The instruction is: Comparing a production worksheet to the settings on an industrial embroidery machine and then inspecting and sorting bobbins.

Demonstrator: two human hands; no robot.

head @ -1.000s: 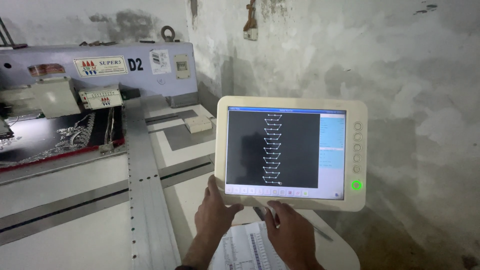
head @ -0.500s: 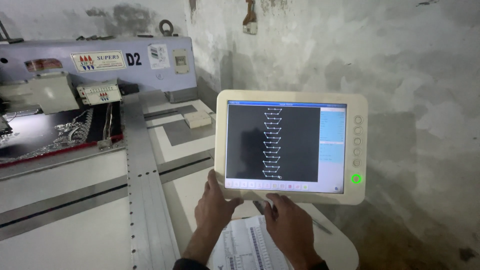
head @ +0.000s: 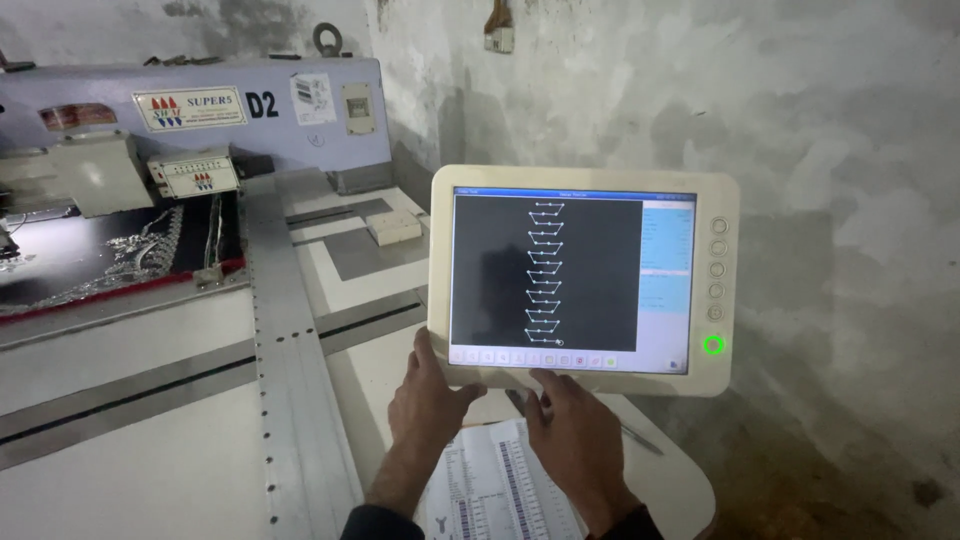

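Observation:
A cream touchscreen control panel (head: 722, 200) stands in front of me, its dark screen showing a column of white outline shapes and a light blue side strip. My left hand (head: 428, 400) grips the panel's lower left corner, thumb on the front bezel. My right hand (head: 578, 440) reaches up from below, and its fingertips touch the bottom bezel just under the row of on-screen icons. A green ring light (head: 712, 345) glows at the panel's lower right, below several round buttons.
A printed paper sheet (head: 495, 485) lies under my hands on a white rounded shelf (head: 675, 480). To the left are the wide white machine table (head: 150, 400), a metal rail (head: 285, 350), black embroidered fabric (head: 90, 260) and the lilac machine head (head: 200, 120). A rough plaster wall (head: 830, 150) stands on the right.
My right hand has crept slightly up to the panel's bottom edge. My left hand keeps its grip, and the panel has not moved.

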